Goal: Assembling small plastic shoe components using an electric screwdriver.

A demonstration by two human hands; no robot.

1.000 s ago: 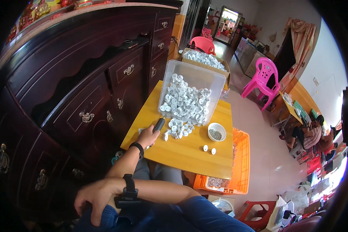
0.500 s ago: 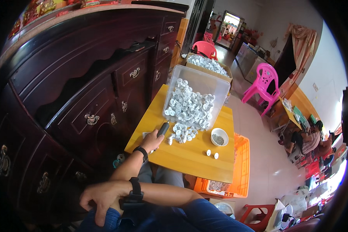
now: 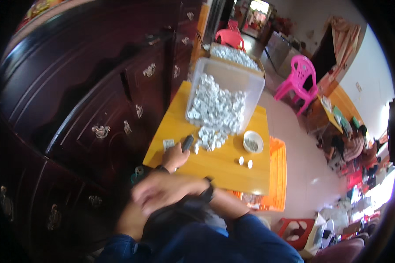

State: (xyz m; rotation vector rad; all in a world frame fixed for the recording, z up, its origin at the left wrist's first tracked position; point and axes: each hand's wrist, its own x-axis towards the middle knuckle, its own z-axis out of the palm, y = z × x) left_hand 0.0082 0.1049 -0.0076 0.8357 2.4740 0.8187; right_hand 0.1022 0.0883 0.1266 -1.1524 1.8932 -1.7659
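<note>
My left hand (image 3: 176, 157) is closed around a black cylindrical handle (image 3: 188, 143), which points up past the thumb. What kind of tool it belongs to does not show. My right hand (image 3: 164, 190) crosses over my left forearm just behind the wrist, its fingers smeared by motion. Just beyond the handle lies a heap of small white round pieces (image 3: 211, 139), spilling from a tilted clear plastic bin (image 3: 250, 79). A white bowl (image 3: 260, 148) of small greyish bits sits to the right. Two white round pieces (image 3: 245, 162) stand apart in front of it.
The yellow wooden table (image 3: 219, 171) has a small pale label (image 3: 168, 143) on it. Dark wooden drawers (image 3: 92, 96) line the left. Behind the bin stands a cardboard box (image 3: 256, 68) of white pieces. An orange crate (image 3: 278, 175) is at the table's right; a pink chair (image 3: 302, 79) stands beyond.
My right hand has moved up and to the right, from near my left elbow to just behind my left wrist. My left hand still grips the black handle. The view has shifted slightly.
</note>
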